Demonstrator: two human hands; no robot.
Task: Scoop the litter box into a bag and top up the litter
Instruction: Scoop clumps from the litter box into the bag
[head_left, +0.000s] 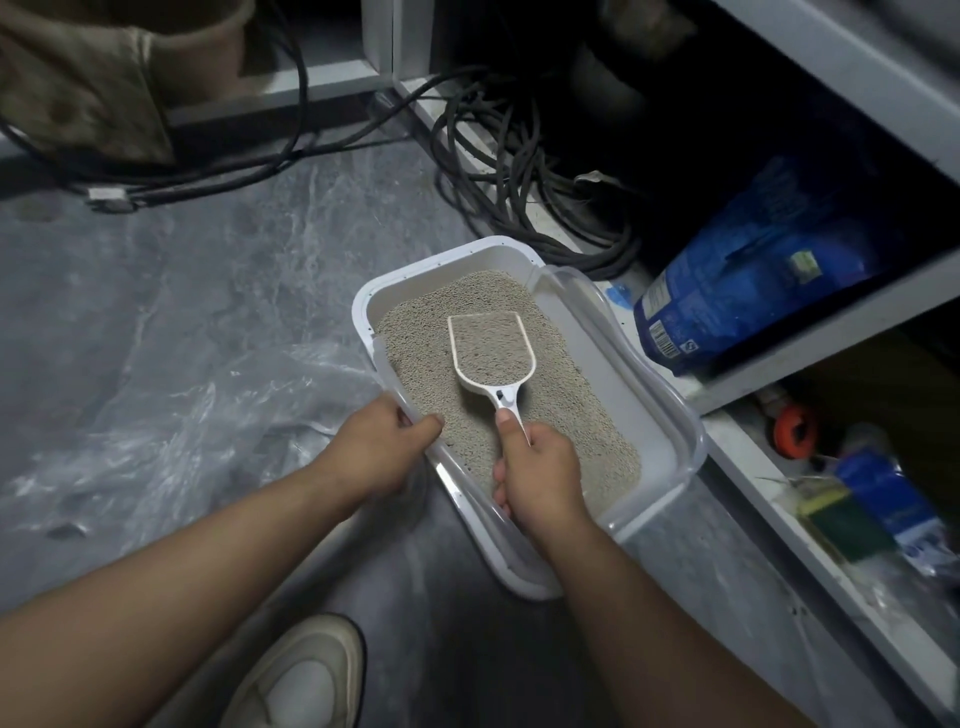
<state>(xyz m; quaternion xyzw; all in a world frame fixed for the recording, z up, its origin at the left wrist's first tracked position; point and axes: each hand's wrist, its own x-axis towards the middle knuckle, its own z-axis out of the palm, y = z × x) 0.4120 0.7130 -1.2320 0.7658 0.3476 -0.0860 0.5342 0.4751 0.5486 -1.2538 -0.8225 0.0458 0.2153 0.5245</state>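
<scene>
A white litter box with a clear rim sits on the grey floor, filled with grey-beige litter. My left hand grips the box's left rim. My right hand is closed around the handle of a white scoop, which is held over the litter with its head full of granules. A crumpled clear plastic bag lies on the floor to the left of the box. A blue litter bag leans on a low shelf at the right.
Coiled black cables lie behind the box. A white shelf unit runs along the right with small items on its lower level. My light shoe is at the bottom. A tan bin stands far left.
</scene>
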